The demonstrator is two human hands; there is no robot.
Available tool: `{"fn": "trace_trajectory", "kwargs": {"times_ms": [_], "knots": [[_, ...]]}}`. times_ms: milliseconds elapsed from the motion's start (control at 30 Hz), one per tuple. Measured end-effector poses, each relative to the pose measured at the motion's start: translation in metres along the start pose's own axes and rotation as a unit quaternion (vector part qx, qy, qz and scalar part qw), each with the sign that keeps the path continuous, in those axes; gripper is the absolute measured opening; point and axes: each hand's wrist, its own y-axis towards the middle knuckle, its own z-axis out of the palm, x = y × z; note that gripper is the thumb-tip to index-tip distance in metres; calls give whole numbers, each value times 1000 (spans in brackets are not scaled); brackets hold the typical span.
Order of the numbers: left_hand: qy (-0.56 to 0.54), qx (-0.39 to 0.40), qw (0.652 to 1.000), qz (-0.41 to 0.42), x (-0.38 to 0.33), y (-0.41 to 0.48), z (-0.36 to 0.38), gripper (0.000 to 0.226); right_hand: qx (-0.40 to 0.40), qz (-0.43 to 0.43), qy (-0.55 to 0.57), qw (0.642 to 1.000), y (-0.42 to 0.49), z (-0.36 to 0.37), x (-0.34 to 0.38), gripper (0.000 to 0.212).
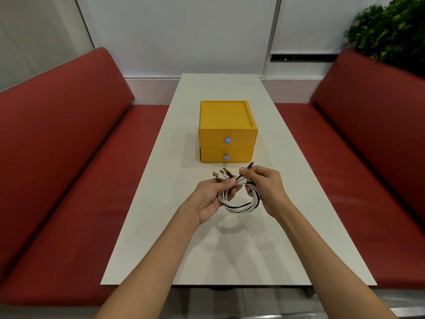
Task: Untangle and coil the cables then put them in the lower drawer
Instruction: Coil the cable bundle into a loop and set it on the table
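Left hand (pixel 210 199) and right hand (pixel 264 189) both pinch the round white-and-black cable coil (pixel 240 199) above the pale bench (pixel 161 226). Keep loops gripped, tuck loose plugs, then open the shut yellow lower drawer (pixel 227 154).

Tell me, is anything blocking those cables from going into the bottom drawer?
Only the drawer itself: the lower drawer looks shut. Nothing else lies on the table between it and the coiled cables.
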Motion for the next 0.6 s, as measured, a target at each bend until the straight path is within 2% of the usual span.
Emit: {"fn": "trace_trajectory", "kwargs": {"times_ms": [67, 133, 233, 333, 400, 600], "knots": [[5, -21, 1000, 1, 0, 1, -1, 11, 21, 7, -17, 1000, -1, -2, -2, 16], [13, -41, 999, 2, -1, 3, -2, 13, 67, -2, -39, 997, -2, -7, -4, 29], [20, -50, 998, 9, -4, 4, -3, 24, 123, -74, -127, 981, -4, -10, -6, 43], [46, -28, 998, 21, -6, 5, -3, 24, 82, -122, -159, 976, -1, -8, -6, 17], [83, -16, 996, 41, -5, 5, -4, 22, 61, -113, -136, 982, 2, -9, -5, 8], [248, -8, 958, 143, 3, 10, -4, 17, 63, 4, -57, 996, 8, -16, -4, 23]]}}
